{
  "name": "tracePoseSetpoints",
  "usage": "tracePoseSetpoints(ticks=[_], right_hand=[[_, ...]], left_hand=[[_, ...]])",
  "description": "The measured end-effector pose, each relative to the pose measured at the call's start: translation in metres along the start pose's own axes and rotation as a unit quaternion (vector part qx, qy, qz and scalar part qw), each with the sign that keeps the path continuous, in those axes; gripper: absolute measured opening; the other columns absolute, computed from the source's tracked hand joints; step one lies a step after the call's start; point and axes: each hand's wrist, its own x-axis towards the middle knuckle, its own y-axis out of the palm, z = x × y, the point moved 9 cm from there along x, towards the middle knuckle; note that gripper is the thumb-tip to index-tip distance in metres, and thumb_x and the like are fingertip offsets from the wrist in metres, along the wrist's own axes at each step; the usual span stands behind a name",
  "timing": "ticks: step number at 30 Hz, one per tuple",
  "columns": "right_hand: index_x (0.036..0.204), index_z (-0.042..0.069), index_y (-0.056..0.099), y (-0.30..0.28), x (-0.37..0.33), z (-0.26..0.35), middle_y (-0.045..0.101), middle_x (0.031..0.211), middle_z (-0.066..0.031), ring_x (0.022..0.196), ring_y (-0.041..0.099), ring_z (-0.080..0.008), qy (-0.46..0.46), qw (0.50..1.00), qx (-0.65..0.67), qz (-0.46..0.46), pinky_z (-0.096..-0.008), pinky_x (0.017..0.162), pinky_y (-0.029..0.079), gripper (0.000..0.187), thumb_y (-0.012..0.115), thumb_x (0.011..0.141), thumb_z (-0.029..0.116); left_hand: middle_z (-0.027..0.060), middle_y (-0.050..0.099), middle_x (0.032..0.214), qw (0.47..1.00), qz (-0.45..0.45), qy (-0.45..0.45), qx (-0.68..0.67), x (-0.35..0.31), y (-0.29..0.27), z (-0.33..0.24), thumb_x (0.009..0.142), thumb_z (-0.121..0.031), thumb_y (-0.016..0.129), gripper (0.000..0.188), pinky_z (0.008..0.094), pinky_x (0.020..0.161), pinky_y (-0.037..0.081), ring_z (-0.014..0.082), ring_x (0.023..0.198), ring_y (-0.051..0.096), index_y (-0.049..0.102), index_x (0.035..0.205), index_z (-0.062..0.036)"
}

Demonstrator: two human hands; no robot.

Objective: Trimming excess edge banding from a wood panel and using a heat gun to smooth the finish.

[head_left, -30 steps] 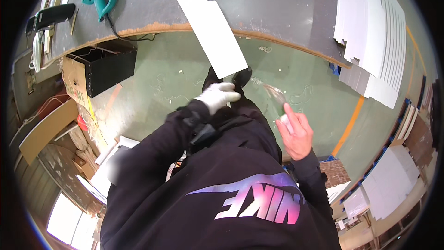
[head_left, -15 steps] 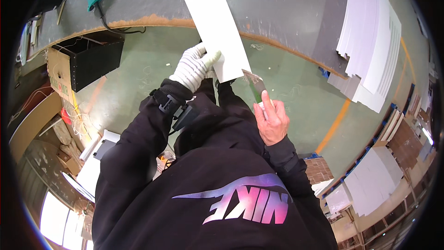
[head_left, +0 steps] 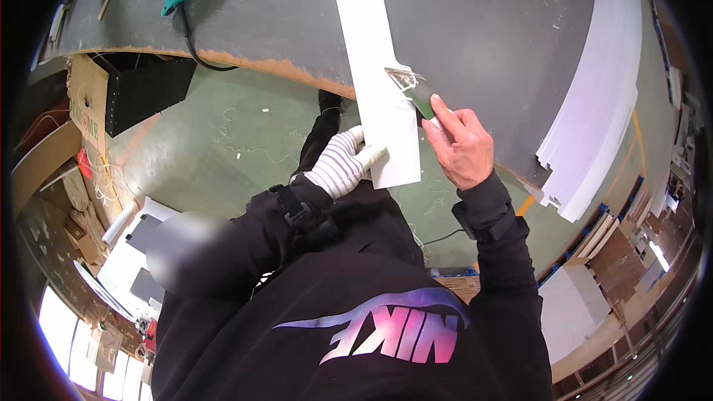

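The left hand (head_left: 343,162), in a striped white glove (head_left: 330,171), is pinching a long, flat white strip (head_left: 364,37) overhanging a dark-grey worktable (head_left: 483,37). The bare right hand (head_left: 466,147) is gripping a green, metal-bladed scraper (head_left: 421,99) at the strip's edge.

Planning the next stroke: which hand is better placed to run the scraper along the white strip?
Probably the right hand: it holds the scraper at the white strip's right edge. The gloved left hand grips the strip's left side near its lower end.
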Motion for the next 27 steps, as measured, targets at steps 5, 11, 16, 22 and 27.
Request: tracePoseSetpoints(ticks=[5, 11, 16, 22, 27], right_hand=[[0.125, 0.013, 0.067, -0.008, 0.015, 0.003, 0.060, 0.082, -0.0076, 0.061, 0.057, -0.0171, -0.019, 1.000, 0.011, 0.019, -0.0300, 0.057, 0.048, 0.041, 0.074, 0.085, 0.020], [0.125, 0.016, 0.067, -0.012, 0.025, -0.005, 0.061, 0.084, -0.0067, 0.062, 0.059, -0.0184, -0.036, 0.999, 0.001, 0.040, -0.0307, 0.059, 0.049, 0.039, 0.072, 0.087, 0.022], [0.124, 0.020, 0.067, -0.032, 0.049, -0.014, 0.059, 0.085, -0.0059, 0.067, 0.060, -0.0227, -0.129, 0.985, -0.052, 0.100, -0.0338, 0.060, 0.050, 0.039, 0.072, 0.086, 0.026], [0.122, 0.022, 0.068, -0.026, 0.071, 0.002, 0.059, 0.085, -0.0081, 0.069, 0.061, -0.0246, -0.199, 0.969, -0.081, 0.122, -0.0351, 0.059, 0.051, 0.037, 0.072, 0.086, 0.025], [0.121, 0.019, 0.069, 0.003, 0.088, 0.019, 0.059, 0.082, -0.0092, 0.068, 0.063, -0.0254, -0.128, 0.990, -0.038, 0.050, -0.0357, 0.060, 0.052, 0.037, 0.072, 0.085, 0.026]], left_hand=[[0.0050, 0.067, 0.103, 1.000, 0.010, 0.007, 0.003, 0.003, -0.002, 0.000, 0.095, -0.017, 0.065, 0.036, 0.0276, 0.075, 0.056, 0.0104, 0.089, 0.063, 0.056, 0.126, 0.0005], [0.0068, 0.067, 0.106, 0.999, 0.027, -0.027, 0.032, 0.004, -0.004, -0.001, 0.095, -0.017, 0.065, 0.038, 0.0289, 0.076, 0.055, 0.0110, 0.091, 0.062, 0.055, 0.127, 0.0007], [0.0100, 0.067, 0.104, 0.995, -0.044, 0.077, 0.049, 0.022, -0.017, -0.037, 0.095, -0.020, 0.065, 0.037, 0.0293, 0.078, 0.054, 0.0136, 0.093, 0.062, 0.055, 0.121, 0.0040], [0.0125, 0.068, 0.101, 0.990, -0.035, 0.061, 0.121, 0.025, -0.020, -0.037, 0.094, -0.018, 0.066, 0.034, 0.0305, 0.079, 0.054, 0.0149, 0.088, 0.064, 0.056, 0.117, 0.0051], [0.0133, 0.069, 0.099, 0.995, -0.045, 0.062, 0.070, 0.022, -0.021, -0.036, 0.092, -0.016, 0.066, 0.033, 0.0307, 0.080, 0.054, 0.0159, 0.088, 0.065, 0.058, 0.116, 0.0048]])
